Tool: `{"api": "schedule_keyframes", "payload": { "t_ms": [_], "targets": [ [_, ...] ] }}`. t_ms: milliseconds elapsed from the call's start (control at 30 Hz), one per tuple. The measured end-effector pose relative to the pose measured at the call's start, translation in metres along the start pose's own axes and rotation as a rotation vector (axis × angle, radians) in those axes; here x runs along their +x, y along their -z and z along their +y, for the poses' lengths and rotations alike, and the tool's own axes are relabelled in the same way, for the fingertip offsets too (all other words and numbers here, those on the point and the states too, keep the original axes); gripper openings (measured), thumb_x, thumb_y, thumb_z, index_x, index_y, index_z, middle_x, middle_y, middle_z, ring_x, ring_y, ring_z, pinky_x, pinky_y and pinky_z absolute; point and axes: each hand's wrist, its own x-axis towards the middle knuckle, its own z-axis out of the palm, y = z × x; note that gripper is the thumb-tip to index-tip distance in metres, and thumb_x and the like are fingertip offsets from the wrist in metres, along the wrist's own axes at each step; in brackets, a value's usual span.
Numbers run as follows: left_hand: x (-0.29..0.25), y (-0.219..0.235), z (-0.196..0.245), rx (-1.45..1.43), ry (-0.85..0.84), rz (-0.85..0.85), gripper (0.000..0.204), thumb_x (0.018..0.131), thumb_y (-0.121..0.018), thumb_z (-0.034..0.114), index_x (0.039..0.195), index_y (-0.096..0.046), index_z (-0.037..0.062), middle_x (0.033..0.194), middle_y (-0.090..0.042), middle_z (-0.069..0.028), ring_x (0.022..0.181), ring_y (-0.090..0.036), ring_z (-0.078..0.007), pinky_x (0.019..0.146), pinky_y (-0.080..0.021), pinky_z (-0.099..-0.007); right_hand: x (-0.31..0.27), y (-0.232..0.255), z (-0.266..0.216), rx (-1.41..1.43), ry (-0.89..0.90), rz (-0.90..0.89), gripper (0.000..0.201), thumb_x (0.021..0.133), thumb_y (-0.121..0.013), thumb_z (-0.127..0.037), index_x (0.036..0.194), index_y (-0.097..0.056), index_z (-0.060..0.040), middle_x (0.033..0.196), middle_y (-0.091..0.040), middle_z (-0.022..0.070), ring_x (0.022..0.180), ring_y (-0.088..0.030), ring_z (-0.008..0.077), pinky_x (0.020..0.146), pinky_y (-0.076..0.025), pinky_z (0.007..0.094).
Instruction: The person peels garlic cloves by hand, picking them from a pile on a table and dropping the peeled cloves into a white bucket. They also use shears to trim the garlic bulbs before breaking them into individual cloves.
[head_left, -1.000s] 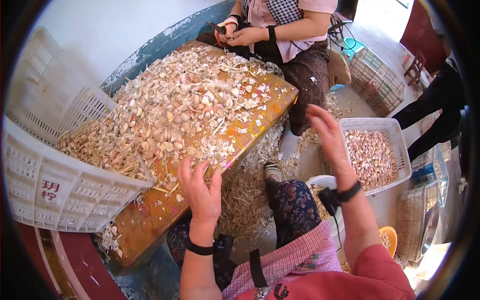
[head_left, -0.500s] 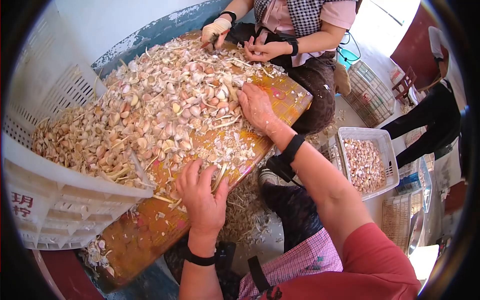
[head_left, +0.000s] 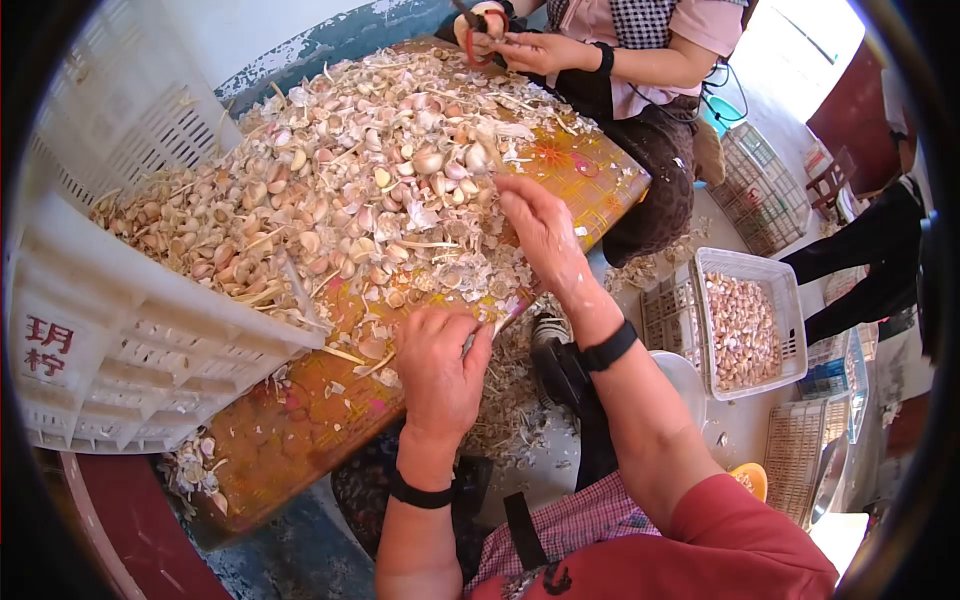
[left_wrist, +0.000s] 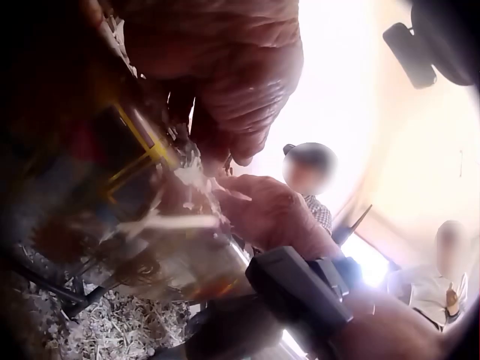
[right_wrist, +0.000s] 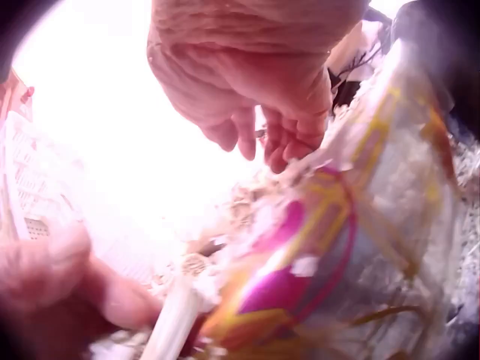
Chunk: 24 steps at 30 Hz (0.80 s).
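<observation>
A broad heap of garlic cloves (head_left: pixel 330 190), mixed with husks and dry stalks, covers most of the patterned low table (head_left: pixel 310 440). My left hand (head_left: pixel 440 370) is low at the table's near edge, its fingers bent downward. A pale garlic stalk (right_wrist: pixel 172 322) lies right by the left thumb in the right wrist view; I cannot tell whether the fingers pinch it. My right hand (head_left: pixel 545 230) reaches to the heap's right edge, thumb side up. Its loosely bent fingers (right_wrist: pixel 281 142) touch the husks there in the right wrist view.
A white plastic crate (head_left: pixel 170 350) tips against the heap at left. Across the table, another person's hands (head_left: pixel 510 45) hold red-handled scissors (head_left: pixel 474 40). A white crate of cloves (head_left: pixel 740 330) stands on the floor at right, beside a white bucket (head_left: pixel 683 385). Husks litter the floor.
My right hand came down from above the floor to the heap's right edge and stays there. The left hand's fingers, spread earlier, are now bent more. The other person's scissors lifted from the heap.
</observation>
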Motion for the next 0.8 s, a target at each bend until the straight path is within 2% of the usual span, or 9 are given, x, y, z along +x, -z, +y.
{"api": "schedule_keyframes", "payload": {
  "t_ms": [100,300,333,433,467,600,667,733,800],
  "targets": [
    [-0.002,0.002,-0.009,-0.177,0.062,0.004,0.015,0.078,-0.065,0.001,0.092,-0.064,-0.0005,0.097,-0.063,-0.0129,0.094,-0.057,-0.0279,0.081,-0.046,-0.0349,-0.021,0.0,0.005,-0.202,-0.099,-0.023,0.03,0.088,-0.059,-0.018,0.115,-0.062,-0.0038,0.09,-0.067,0.0133,0.081,-0.064,0.0259,0.077,-0.051,0.037],
    [0.007,0.002,-0.013,-0.086,0.079,0.207,0.046,0.078,-0.063,-0.001,0.124,-0.055,0.0024,0.125,-0.051,-0.0186,0.094,-0.058,-0.023,0.077,-0.05,-0.0327,-0.039,-0.017,-0.029,-0.58,0.346,-0.364,0.033,0.079,-0.065,-0.006,0.112,-0.06,-0.0061,0.086,-0.058,0.0128,0.074,-0.062,0.0314,0.066,-0.05,0.0388],
    [0.008,0.002,-0.015,-0.056,0.067,0.202,0.046,0.078,-0.061,-0.003,0.124,-0.056,0.0018,0.123,-0.052,-0.0178,0.092,-0.058,-0.0222,0.076,-0.05,-0.0326,-0.042,-0.019,-0.033,-0.507,0.297,-0.473,0.036,0.078,-0.064,-0.006,0.113,-0.057,-0.0057,0.091,-0.058,0.0155,0.083,-0.059,0.04,0.069,-0.049,0.0442],
    [0.009,0.004,-0.025,-0.067,-0.014,0.155,0.043,0.08,-0.058,-0.004,0.122,-0.055,0.0008,0.118,-0.054,-0.0163,0.087,-0.058,-0.0221,0.074,-0.05,-0.0316,-0.042,-0.014,-0.043,-0.381,0.391,-0.691,0.026,0.077,-0.061,-0.003,0.103,-0.061,-0.0036,0.09,-0.059,0.0166,0.083,-0.061,0.039,0.07,-0.05,0.0455],
    [0.008,0.009,-0.025,-0.039,0.001,0.135,0.029,0.082,-0.058,-0.004,0.111,-0.06,-0.0011,0.101,-0.059,-0.0131,0.075,-0.058,-0.0192,0.067,-0.048,-0.0291,-0.036,-0.004,-0.05,-0.252,0.346,-0.776,0.025,0.077,-0.063,-0.002,0.102,-0.064,-0.0036,0.088,-0.061,0.0166,0.082,-0.062,0.0383,0.072,-0.051,0.0438],
    [0.005,0.023,-0.021,-0.067,0.154,0.044,0.008,0.082,-0.063,0.0,0.089,-0.063,-0.0026,0.078,-0.059,-0.0074,0.062,-0.054,-0.0138,0.058,-0.043,-0.0263,-0.014,0.012,-0.014,-0.052,0.073,-0.426,0.02,0.079,-0.065,-0.008,0.098,-0.067,-0.0053,0.087,-0.063,0.0163,0.082,-0.063,0.0374,0.074,-0.051,0.0425],
    [0.004,0.021,-0.021,-0.065,0.169,0.049,0.009,0.082,-0.063,0.0,0.091,-0.064,-0.0021,0.08,-0.059,-0.0072,0.063,-0.054,-0.0131,0.057,-0.042,-0.026,-0.009,0.006,-0.01,-0.398,0.005,-0.103,0.015,0.08,-0.067,-0.015,0.092,-0.069,-0.0064,0.086,-0.064,0.0159,0.082,-0.063,0.0364,0.074,-0.05,0.0427],
    [0.005,0.021,-0.019,-0.057,0.181,0.054,0.01,0.082,-0.063,0.0,0.092,-0.064,-0.0015,0.082,-0.059,-0.007,0.063,-0.054,-0.0125,0.056,-0.042,-0.0257,-0.01,0.001,-0.009,-0.487,0.023,-0.136,0.017,0.079,-0.067,-0.017,0.093,-0.069,-0.0067,0.087,-0.064,0.0157,0.082,-0.063,0.0361,0.074,-0.05,0.043],
    [0.008,0.022,-0.014,-0.082,0.274,0.072,0.021,0.078,-0.067,0.003,0.099,-0.065,0.0021,0.102,-0.062,-0.0166,0.088,-0.06,-0.0321,0.077,-0.049,-0.0381,-0.014,-0.006,-0.012,-0.577,0.041,-0.149,0.021,0.078,-0.069,-0.022,0.094,-0.068,-0.0078,0.088,-0.063,0.0153,0.082,-0.063,0.0357,0.074,-0.05,0.0443]
  ]
}}
